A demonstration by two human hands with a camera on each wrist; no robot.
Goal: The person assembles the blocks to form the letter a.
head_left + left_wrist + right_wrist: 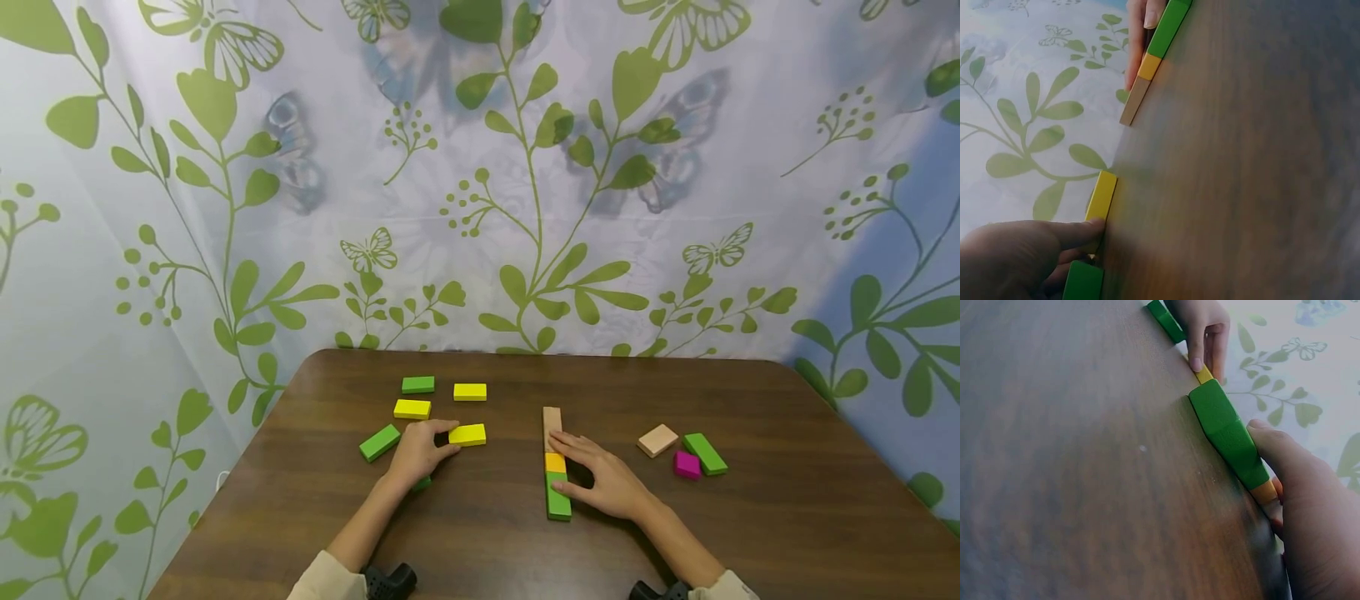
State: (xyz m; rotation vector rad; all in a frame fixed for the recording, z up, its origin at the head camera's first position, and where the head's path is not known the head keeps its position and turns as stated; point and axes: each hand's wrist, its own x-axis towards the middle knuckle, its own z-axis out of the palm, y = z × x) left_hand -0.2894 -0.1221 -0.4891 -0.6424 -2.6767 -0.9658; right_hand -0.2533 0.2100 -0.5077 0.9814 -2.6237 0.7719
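My left hand [417,451] pinches a yellow block [468,435] by its left end, thumb on the near side and fingers on the far side. To its right, a straight row runs away from me: a green block [558,502], an orange block [555,462] and a natural wood block [552,421]. My right hand [606,479] rests along the row's right side, fingertips touching the wood block and thumb on the green one. In the right wrist view the thumb [1266,434] touches the green block's side. A green block [422,483] is partly hidden under my left wrist.
Beyond and beside my left hand lie yellow blocks [412,409] [470,392] and green blocks [418,385] [380,442]. At the right are a wood block [657,441], a magenta block [686,465] and a green block [705,454]. A patterned curtain [420,208] hangs behind the brown table [480,550].
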